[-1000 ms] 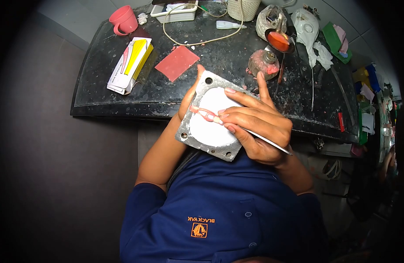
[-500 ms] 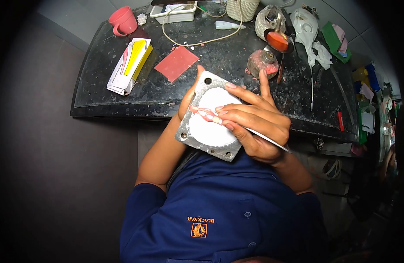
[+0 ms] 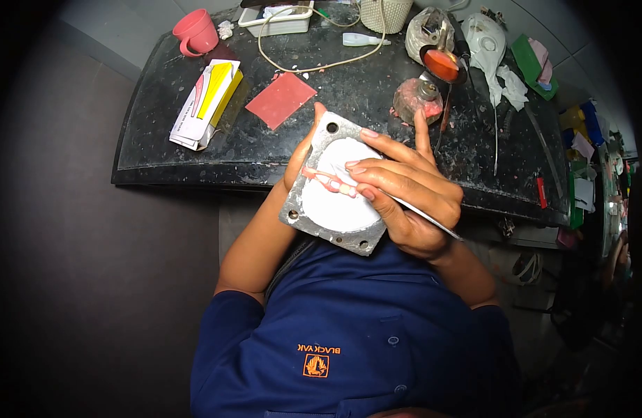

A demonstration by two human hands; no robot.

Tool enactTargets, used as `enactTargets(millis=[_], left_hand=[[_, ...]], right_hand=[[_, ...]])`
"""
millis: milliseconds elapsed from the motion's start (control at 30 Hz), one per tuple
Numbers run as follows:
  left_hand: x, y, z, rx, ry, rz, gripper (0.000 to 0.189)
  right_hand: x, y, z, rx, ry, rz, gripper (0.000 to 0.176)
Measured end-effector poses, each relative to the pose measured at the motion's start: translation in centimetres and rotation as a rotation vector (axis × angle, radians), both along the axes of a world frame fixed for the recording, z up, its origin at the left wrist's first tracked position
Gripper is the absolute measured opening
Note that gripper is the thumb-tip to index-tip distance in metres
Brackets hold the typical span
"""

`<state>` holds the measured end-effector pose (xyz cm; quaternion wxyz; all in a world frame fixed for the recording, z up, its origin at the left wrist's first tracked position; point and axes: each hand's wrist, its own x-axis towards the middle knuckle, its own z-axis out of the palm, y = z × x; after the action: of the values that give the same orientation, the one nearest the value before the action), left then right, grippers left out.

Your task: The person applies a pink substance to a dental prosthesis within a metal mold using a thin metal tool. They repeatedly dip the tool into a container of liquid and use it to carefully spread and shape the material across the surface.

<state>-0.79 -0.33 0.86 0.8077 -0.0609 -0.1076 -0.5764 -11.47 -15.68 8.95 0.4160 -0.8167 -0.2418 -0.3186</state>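
My left hand (image 3: 299,161) supports a grey metal dental flask (image 3: 308,221) from its far left side; most of its fingers are hidden underneath. White plaster (image 3: 333,214) fills the flask's rounded opening. Across the plaster lies a pink wax denture piece (image 3: 324,180) with pale teeth. Above the right part of the plaster, my right hand (image 3: 418,202) pinches a slim metal wax tool (image 3: 432,224), whose shaft runs back under the palm. The tool's working tip is hard to make out near the teeth. My right index and little fingers are stretched out.
On the dark bench (image 3: 230,157) are a pink wax sheet (image 3: 280,101), a wax box (image 3: 207,104), a pink mug (image 3: 195,33) and a looped cable (image 3: 260,49). A wax-spattered spirit burner (image 3: 413,102) and an orange-filled ladle (image 3: 442,64) stand just beyond my right hand.
My right thumb and fingertips have drawn slightly right, away from the teeth, uncovering more of the denture piece. The flask has shifted very slightly right.
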Motion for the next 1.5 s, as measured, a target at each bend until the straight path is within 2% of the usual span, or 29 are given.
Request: enactTargets(millis=[167, 367, 567, 633, 833, 1067, 1133, 1267, 1333, 1367, 1433, 1500], left_hand=[[-0.5, -0.2, 0.6, -0.095, 0.053, -0.012, 0.095], [0.7, -0.4, -1.7, 0.029, -0.072, 0.021, 0.093], [0.5, -0.2, -1.3, 0.202, -0.170, 0.116, 0.091], [0.0, 0.0, -0.9, 0.092, -0.051, 0.101, 0.091], [0.6, -0.1, -0.6, 0.199, -0.079, 0.031, 0.094], [0.6, 0.1, -0.6, 0.122, -0.021, -0.081, 0.101], [0.2, 0.3, 0.4, 0.285, 0.018, -0.038, 0.103], [0.3, 0.2, 0.1, 0.190, -0.007, -0.071, 0.102], [-0.5, 0.3, 1.3, 0.022, 0.011, 0.006, 0.100], [-0.3, 0.3, 0.9, 0.022, 0.011, 0.007, 0.100], [0.2, 0.3, 0.3, 0.205, -0.046, 0.002, 0.095], [-0.5, 0.7, 0.7, 0.151, -0.045, 0.069, 0.093]], right_hand=[[-0.1, 0.3, 0.4, -0.084, 0.022, -0.007, 0.009], [0.0, 0.4, 0.3, -0.092, 0.034, -0.008, 0.011], [0.1, 0.5, 0.7, -0.094, 0.052, -0.010, 0.009], [0.1, 0.4, 0.9, -0.087, 0.060, -0.006, 0.008], [-0.2, -0.4, 0.6, -0.037, 0.074, 0.022, 0.006], [-0.4, -0.5, 0.6, -0.052, 0.061, 0.027, 0.006], [-0.3, -0.5, 0.6, -0.053, 0.057, 0.030, 0.006], [-0.4, -0.5, 0.5, -0.071, 0.048, 0.026, 0.007], [-0.6, -0.4, 0.4, -0.069, 0.049, 0.022, 0.008], [-0.6, -0.4, 0.3, -0.067, 0.050, 0.020, 0.008], [-0.6, -0.5, 0.3, -0.068, 0.047, 0.019, 0.008], [-0.6, -0.5, 0.2, -0.068, 0.044, 0.017, 0.009]])
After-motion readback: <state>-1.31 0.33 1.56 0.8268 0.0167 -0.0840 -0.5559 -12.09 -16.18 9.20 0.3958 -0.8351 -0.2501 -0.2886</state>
